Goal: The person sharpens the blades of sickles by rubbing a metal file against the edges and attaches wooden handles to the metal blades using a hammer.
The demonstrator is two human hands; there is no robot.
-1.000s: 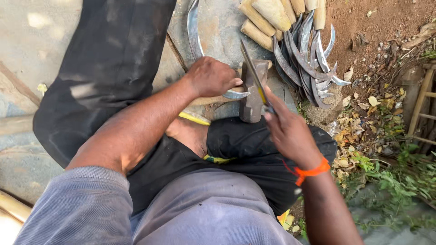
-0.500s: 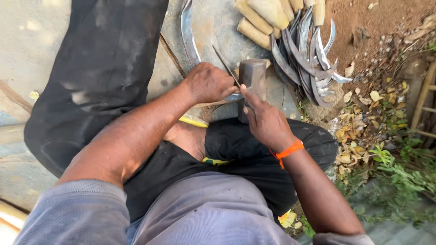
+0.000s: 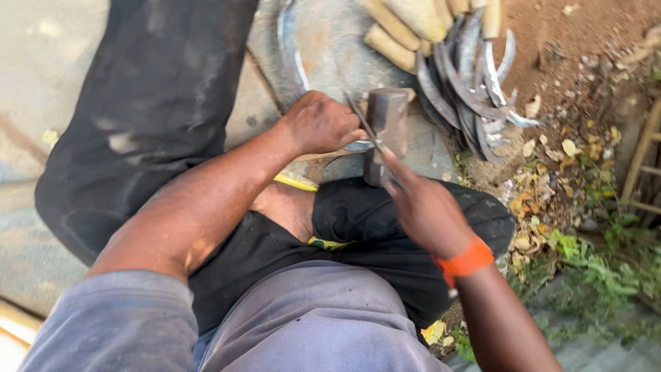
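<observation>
**A:** Where is the left hand?

**B:** Just above the middle of the frame, fist clenched, knuckles up. It is grasping a curved sickle blade. The blade runs out from under the fist and arcs up toward the top edge, left of centre, lying flat on the grey stone slab.

**A:** And the right hand?

**B:** Right of centre, a little lower, with an orange wristband on the wrist. Its fingers are closed around a thin metal file, which slants up and to the left from the fingertips toward the left fist.

**A:** So where does the blade sit relative to both grips?

**B:** A short pale stretch of it shows just to the right of the left fist, right where the file crosses. That spot lies against a small dark metal block standing upright between the two hands. Whether the file actually touches the edge I cannot tell; it is slightly blurred.

**A:** Anything else nearby?

**B:** A heap of finished sickles with pale wooden handles in the upper right, well apart from the hands, and dry leaves on the soil at the right.
</observation>
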